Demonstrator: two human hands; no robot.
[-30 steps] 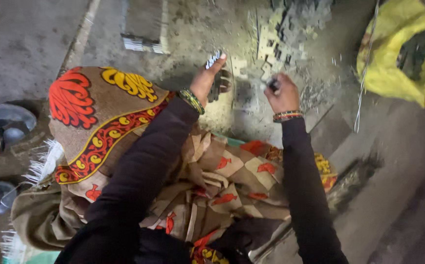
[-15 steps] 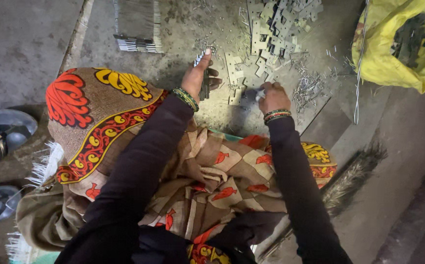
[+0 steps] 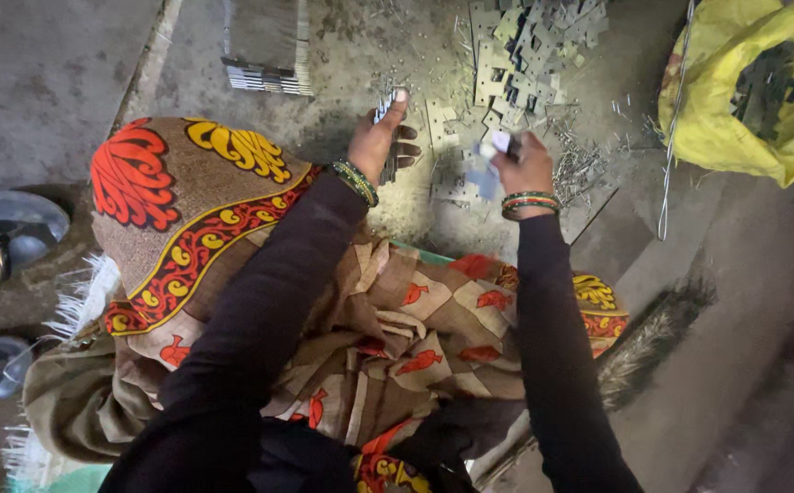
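Left hand [image 3: 380, 146] gripping stacked metal plates [image 3: 386, 108], right hand [image 3: 517, 164] pinching one plate [image 3: 486, 173]

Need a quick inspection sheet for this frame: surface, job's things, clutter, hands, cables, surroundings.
Surface: rough grey concrete floor, dusty.
Job's things: small stack of flat metal plates on edge in the left hand; pile of punched metal plates ahead; neat bundle of plates at upper left.
Clutter: thin metal scraps scattered beside the pile.
Hands: left hand grips the stack; right hand holds a small pale piece, blurred.
Cables: thin wire hanging beside the yellow sack.
Surroundings: patterned cloth over the lap; broom at right; dark shoes at left.
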